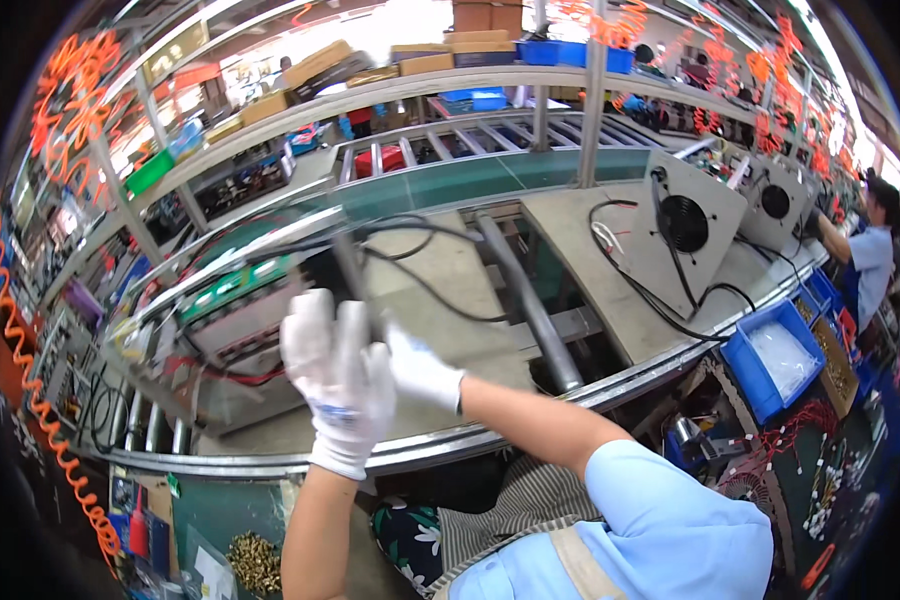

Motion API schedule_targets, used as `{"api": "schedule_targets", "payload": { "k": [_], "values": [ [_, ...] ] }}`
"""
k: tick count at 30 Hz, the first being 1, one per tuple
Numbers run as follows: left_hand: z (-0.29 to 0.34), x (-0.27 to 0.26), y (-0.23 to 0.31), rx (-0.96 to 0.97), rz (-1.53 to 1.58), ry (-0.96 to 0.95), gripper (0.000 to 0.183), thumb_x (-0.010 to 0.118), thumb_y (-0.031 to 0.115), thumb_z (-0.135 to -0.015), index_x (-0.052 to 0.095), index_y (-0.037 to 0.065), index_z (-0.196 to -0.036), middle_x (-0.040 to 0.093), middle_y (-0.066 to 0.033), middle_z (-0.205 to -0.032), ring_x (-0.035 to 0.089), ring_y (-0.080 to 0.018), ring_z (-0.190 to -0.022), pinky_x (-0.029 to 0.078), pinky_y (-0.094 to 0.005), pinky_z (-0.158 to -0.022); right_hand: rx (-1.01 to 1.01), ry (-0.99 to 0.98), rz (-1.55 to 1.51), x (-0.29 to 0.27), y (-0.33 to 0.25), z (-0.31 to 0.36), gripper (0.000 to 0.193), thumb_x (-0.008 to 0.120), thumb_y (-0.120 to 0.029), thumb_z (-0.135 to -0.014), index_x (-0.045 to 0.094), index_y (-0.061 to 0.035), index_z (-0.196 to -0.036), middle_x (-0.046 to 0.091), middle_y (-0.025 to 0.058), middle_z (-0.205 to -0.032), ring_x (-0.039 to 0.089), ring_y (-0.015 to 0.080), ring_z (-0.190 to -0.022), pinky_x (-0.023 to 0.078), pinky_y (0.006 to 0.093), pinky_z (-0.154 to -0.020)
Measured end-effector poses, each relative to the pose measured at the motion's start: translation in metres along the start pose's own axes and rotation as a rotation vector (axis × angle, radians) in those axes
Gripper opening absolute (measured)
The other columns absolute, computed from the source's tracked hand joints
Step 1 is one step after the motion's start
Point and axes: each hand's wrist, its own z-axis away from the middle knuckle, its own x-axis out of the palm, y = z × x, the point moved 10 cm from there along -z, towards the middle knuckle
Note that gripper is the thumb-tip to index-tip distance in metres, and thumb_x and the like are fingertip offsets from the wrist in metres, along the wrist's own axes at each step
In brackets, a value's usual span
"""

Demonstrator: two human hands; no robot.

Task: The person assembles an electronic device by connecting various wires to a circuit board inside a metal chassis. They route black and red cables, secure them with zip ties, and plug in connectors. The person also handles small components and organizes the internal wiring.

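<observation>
My left hand [338,390], in a white knit glove, is raised in front of an open metal-cased unit, its fingers stretched upward. Nothing shows in its grasp. My right hand [418,368], gloved too, reaches in from the right beside it; its fingertips are hidden behind the left hand. A narrow grey metal panel edge [350,262], smeared by motion, stands just above both hands. Whether the right hand touches it I cannot tell. The opened unit [255,335] has a green circuit board [238,288] and red wires. A black cable [425,275] trails right from it.
Grey boards and a metal roller [530,300] form the line before me. Fan-fitted cases [685,225] stand right, near a blue bin [770,360] of clear bags. Brass fittings [255,562] lie lower left. An orange coiled hose [45,410] hangs left. A co-worker [870,250] works far right.
</observation>
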Motion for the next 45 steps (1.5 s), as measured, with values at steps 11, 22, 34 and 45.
{"api": "schedule_targets", "payload": {
  "k": [11, 22, 34, 45],
  "values": [
    [0.09, 0.238, -0.004, 0.297, -0.626, -1.213, 0.038, 0.042, 0.013, -0.094, 0.056, 0.008, -0.128, 0.049, -0.0131, -0.14, 0.038, -0.0291, -0.135, 0.01, -0.056, -0.118, -0.225, 1.21, 0.21, -0.373, 0.076, 0.268, 0.055, 0.049, -0.003, -0.095, 0.028, 0.0091, -0.144, 0.039, 0.0213, -0.144, 0.036, 0.0281, -0.136, 0.024, 0.0388, -0.116],
    [0.037, 0.266, 0.197, 0.24, 0.628, -0.885, 0.036, 0.063, 0.027, -0.081, 0.062, 0.0, -0.106, 0.065, -0.0173, -0.101, 0.063, -0.0353, -0.095, 0.05, -0.0441, -0.08, 0.055, 1.212, -0.149, -0.471, 0.174, 0.254, 0.062, 0.057, -0.034, -0.096, 0.037, 0.0057, -0.14, 0.054, 0.019, -0.132, 0.051, 0.0241, -0.121, 0.037, 0.0327, -0.104],
    [0.013, 0.325, 0.221, -0.863, 1.365, -0.74, 0.048, 0.038, 0.035, -0.105, 0.045, -0.003, -0.134, 0.06, -0.017, -0.122, 0.057, -0.0234, -0.113, 0.044, -0.0353, -0.1, -0.11, 0.87, 0.097, -0.369, 0.118, 0.215, 0.09, 0.067, -0.024, -0.084, 0.013, 0.0117, -0.147, 0.025, 0.0317, -0.15, 0.026, 0.0407, -0.141, 0.021, 0.04, -0.117],
    [-0.008, 0.128, 0.034, -1.042, 0.607, -0.558, 0.026, 0.049, 0.023, -0.099, 0.064, 0.002, -0.1, 0.047, 0.0043, -0.06, 0.044, -0.0061, -0.045, 0.035, -0.0213, -0.044, -0.265, 0.642, -0.213, -0.352, 0.095, 0.233, 0.049, 0.062, -0.011, -0.091, 0.048, 0.0043, -0.135, 0.054, 0.0182, -0.134, 0.05, 0.0255, -0.127, 0.035, 0.0353, -0.109]
  ]
}}
